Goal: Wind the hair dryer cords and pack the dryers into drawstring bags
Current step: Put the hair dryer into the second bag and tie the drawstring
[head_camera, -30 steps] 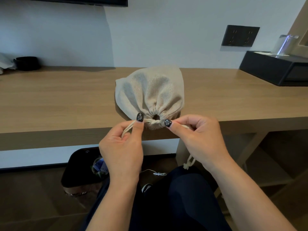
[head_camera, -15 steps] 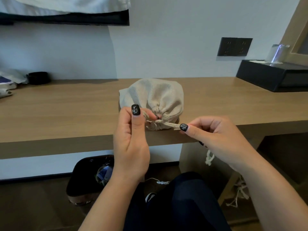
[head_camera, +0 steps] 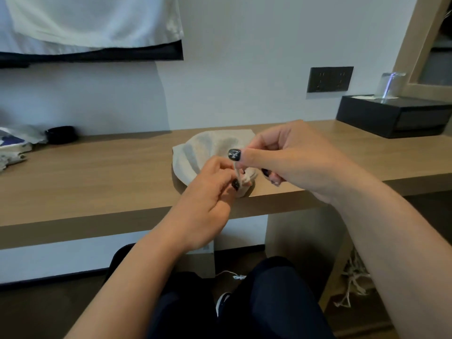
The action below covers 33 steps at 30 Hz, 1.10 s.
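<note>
The drawstring bag [head_camera: 210, 152] sits at the front edge of the desk [head_camera: 97, 172], roughly mid-length, its gathered mouth facing the person and nearly overhanging the edge. Both hands work at that mouth: the left hand [head_camera: 203, 204] pinches the cord [head_camera: 238, 171] low, right at the puckered opening, and the right hand [head_camera: 291, 160] pinches the same cord just above, thumb and forefinger closed on it. The bag looks full and rounded, so probably a dryer is inside, though none shows. It's soft cloth w/ a hard, fairly weighty lump in it: it'll sag and shift if lifted by fabric alone. Best hold is the cinched neck or cords, w/ a palm under the bulge. The cord is thin and limp and could slip, so it needs a firm pinch.
</note>
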### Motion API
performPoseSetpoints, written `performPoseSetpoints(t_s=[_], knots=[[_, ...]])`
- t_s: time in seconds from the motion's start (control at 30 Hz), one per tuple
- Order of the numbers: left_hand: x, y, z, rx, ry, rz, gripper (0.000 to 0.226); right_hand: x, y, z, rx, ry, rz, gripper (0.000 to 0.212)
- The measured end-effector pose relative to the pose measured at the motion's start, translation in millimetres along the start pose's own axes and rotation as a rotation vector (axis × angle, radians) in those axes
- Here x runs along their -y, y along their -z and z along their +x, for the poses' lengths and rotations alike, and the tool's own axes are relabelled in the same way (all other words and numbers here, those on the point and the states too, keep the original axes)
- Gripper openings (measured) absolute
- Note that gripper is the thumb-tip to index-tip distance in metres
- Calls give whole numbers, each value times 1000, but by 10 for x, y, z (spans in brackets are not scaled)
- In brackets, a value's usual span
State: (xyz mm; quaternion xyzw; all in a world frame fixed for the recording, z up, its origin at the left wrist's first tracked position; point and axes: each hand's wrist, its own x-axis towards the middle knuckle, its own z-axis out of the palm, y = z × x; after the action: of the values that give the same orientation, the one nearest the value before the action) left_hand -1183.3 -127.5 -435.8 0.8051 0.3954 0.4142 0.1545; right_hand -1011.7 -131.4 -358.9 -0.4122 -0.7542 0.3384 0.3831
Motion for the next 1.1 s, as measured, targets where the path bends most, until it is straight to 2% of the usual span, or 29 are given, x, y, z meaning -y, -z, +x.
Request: performPoseSetpoints(t_s=[0.1,0.23,0.27,0.33,0.4,0.63,0.73,0.87,0.93,1.1], knots=[[-32,14,-40,56,59,-226,30,60,-108,214,61,-43,31,17],[-7,-52,-88,-176,237,-507,25,59,-140,453,127,-36,451,26],[11,-62,-99,-211,291,-635,18,25,-122,481,88,-3,421,26],[39,-68,-127,-267,358,-841,23,-60,-109,461,24,78,146,23],[63,-71,-143,-290,366,-931,26,-142,-119,385,43,132,-70,18],[96,-67,-121,-289,356,-888,22,-291,-87,301,107,233,-233,7],[87,-26,-122,-247,349,-799,25,-254,-94,311,182,282,-398,5],[132,-35,-148,-293,326,-783,23,-254,-98,284,237,228,-560,10],[159,-60,-146,-384,329,-807,23,-311,-107,250,211,158,-435,12],[164,-69,-165,-504,276,-836,16,-424,-246,46,134,21,221,5]])
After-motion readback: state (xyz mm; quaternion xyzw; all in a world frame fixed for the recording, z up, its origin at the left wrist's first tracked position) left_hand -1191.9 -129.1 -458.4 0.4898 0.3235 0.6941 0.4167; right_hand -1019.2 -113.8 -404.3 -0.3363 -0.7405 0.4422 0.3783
